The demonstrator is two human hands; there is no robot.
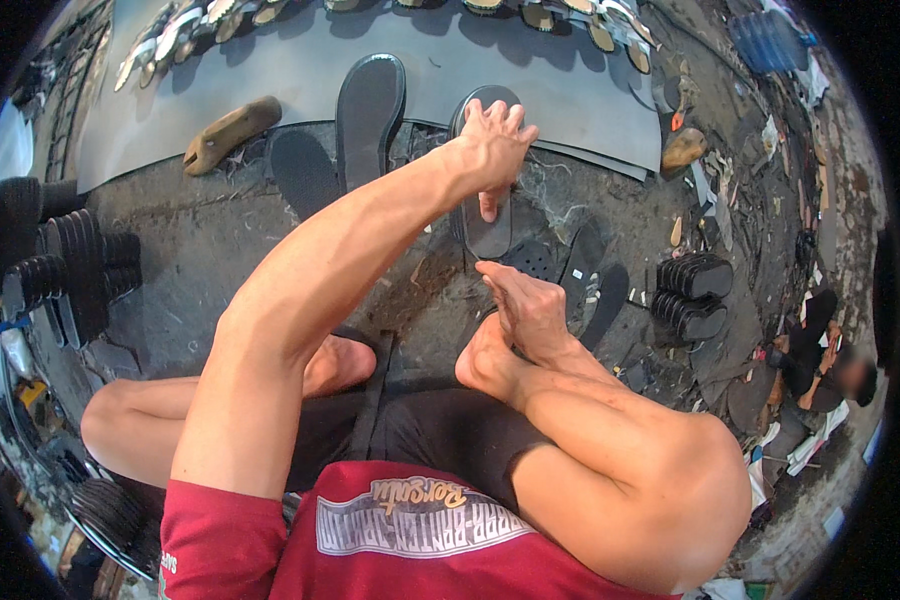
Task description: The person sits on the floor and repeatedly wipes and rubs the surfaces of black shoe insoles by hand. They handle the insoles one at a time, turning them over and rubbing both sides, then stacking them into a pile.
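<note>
My left hand lies spread over a black shoe sole, its thumb resting on the sole's surface and its fingers apart near the far end. The fingertips are partly hidden. My right hand is just beyond my right foot, seen edge-on, with fingers stretched out to the left close to the sole's near end. Nothing shows in it. To the left, a larger black sole with a raised rim lies beside a flat dark sole piece.
A wooden shoe last lies on the left of a grey sheet; another last is on the right. Stacked black soles stand at left, with more stacks at right. Several sandals line the far edge. A person is at far right.
</note>
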